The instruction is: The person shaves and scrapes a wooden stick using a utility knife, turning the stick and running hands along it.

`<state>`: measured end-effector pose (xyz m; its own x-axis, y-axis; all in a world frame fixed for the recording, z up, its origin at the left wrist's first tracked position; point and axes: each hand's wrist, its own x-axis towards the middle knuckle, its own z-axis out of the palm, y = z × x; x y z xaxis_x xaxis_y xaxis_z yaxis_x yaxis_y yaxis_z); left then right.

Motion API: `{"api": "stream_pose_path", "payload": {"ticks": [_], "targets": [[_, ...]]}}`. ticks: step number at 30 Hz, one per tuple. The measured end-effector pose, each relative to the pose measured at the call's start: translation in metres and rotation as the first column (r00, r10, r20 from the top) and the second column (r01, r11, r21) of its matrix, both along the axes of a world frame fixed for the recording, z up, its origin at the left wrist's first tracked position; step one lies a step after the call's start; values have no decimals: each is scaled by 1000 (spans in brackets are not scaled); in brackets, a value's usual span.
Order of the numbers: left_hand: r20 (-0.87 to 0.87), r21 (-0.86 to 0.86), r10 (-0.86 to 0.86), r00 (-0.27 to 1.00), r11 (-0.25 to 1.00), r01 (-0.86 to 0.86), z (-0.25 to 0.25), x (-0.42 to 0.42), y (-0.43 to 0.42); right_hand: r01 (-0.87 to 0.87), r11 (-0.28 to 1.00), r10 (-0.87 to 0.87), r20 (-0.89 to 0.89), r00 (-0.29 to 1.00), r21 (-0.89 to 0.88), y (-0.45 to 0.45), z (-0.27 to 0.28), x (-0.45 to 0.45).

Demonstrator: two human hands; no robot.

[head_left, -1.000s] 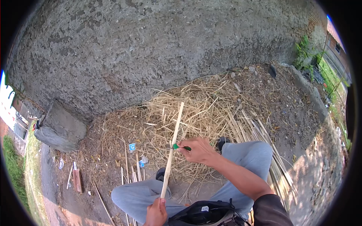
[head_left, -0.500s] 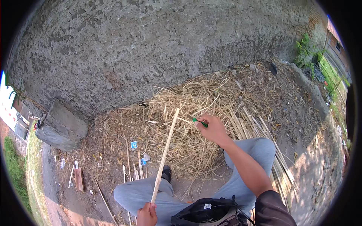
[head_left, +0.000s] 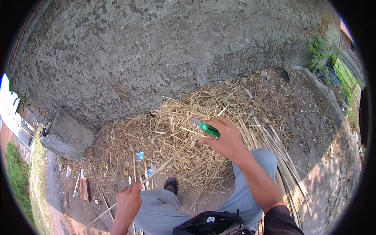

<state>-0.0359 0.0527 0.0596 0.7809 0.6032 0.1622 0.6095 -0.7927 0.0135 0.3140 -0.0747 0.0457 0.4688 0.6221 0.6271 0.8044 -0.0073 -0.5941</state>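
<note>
My right hand (head_left: 227,141) is closed around a green box cutter (head_left: 210,129), whose tip points to the upper left. My left hand (head_left: 129,200) grips a thin pale strip, seemingly bamboo (head_left: 166,163), partway along its length. One end of the strip rises toward my right thumb, beside the cutter; I cannot tell whether the thumb touches it. The other end slants down to the lower left, behind my left hand. Below and beyond both hands spreads a heap of thin pale shavings (head_left: 196,164).
Long split strips (head_left: 288,172) lie to my right. A rough grey wall (head_left: 156,51) stands behind the heap, with a concrete block (head_left: 70,135) at its left. A brown wooden piece (head_left: 84,188) and a blue packet (head_left: 140,156) lie on the ground. A black bag (head_left: 203,224) sits at my lap.
My left hand has moved up and left, sliding to a middle part of the strip, which now slants lower and shows its narrow edge. The cutter has turned more into view.
</note>
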Motion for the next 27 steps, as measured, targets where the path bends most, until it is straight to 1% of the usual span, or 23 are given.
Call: {"api": "stream_pose_path", "payload": {"ticks": [1, 2, 4, 5, 7, 8, 10, 11, 13, 14, 15, 16, 17, 18, 19, 20, 21, 22, 24, 25, 27], "targets": [[30, 70, 8, 1000, 998, -10, 11, 12, 8, -5, 997, 8, 39, 999, -74, -1, 1, 1], [33, 80, 6, 999, 997, -8, 21, 25, 17, -3, 998, 6, 42, 999, -64, 0, 1, 1], [88, 352, -87, 992, 935, 51, 38, 49, 32, -44, 992, 71, 224, 972, -122, 2, -1, 1], [95, 360, -91, 991, 931, 51, 43, 60, 40, -46, 999, 43, 341, 939, -1, 8, -6, 5], [253, 519, -231, 939, 852, 70, 49, 78, 57, -37, 999, 27, 335, 942, 23, 8, -7, 9], [257, 525, -235, 937, 848, 69, 53, 86, 61, -32, 999, 18, 319, 947, 39, 9, -7, 10], [279, 591, -196, 940, 806, -7, 58, 100, 65, -15, 998, -3, 299, 954, 58, 11, -6, 13], [281, 592, -198, 939, 806, -7, 63, 108, 55, 5, 998, -20, 270, 963, 55, 12, -8, 15], [378, 644, -50, 924, 731, -224, 78, 123, 20, 28, 998, -41, 244, 969, 54, 16, -13, 20], [388, 521, -116, 914, 846, -114, 84, 121, 6, 51, 998, -58, 185, 981, 38, 20, -18, 23], [406, 380, -175, 897, 925, 8, 91, 116, -10, 72, 997, -74, 124, 990, 19, 22, -20, 24], [430, 181, -299, 852, 953, 243, 101, 111, -24, 71, 997, -73, 124, 990, 17, 22, -14, 20], [481, -22, -397, 781, 886, 464, 111, 106, -39, 65, 994, -71, -67, 995, -92, 21, 0, 15], [526, -72, -474, 706, 802, 592, 121, 103, -57, 36, 979, -86, -254, 963, -199, 21, 8, 11], [574, -111, -536, 619, 698, 708, 128, 103, -74, 31, 979, -83, -253, 964, -202, 23, 9, 9], [575, -112, -533, 621, 700, 705, 129, 106, -89, -26, 984, -54, -425, 904, -179, 24, 11, 7], [777, -156, -381, 501, 655, 739, 128, 107, -104, -75, 987, -23, -583, 812, -145, 24, 12, 6], [843, -252, -259, 472, 586, 770, 124, 102, -108, -75, 987, -23, -582, 813, -143, 26, 10, 6], [919, -370, 29, 393, 406, 836, 117, 90, -114, -124, 991, 120, -712, 692, 46, 31, 0, 8], [931, -343, 0, 366, 350, 872, 121, 92, -116, -125, 991, 119, -718, 686, 46, 31, -2, 9], [940, -328, 11, 341, 301, 895, 122, 94, -125, -110, 980, 196, -714, 672, 165, 33, -4, 14]]}}
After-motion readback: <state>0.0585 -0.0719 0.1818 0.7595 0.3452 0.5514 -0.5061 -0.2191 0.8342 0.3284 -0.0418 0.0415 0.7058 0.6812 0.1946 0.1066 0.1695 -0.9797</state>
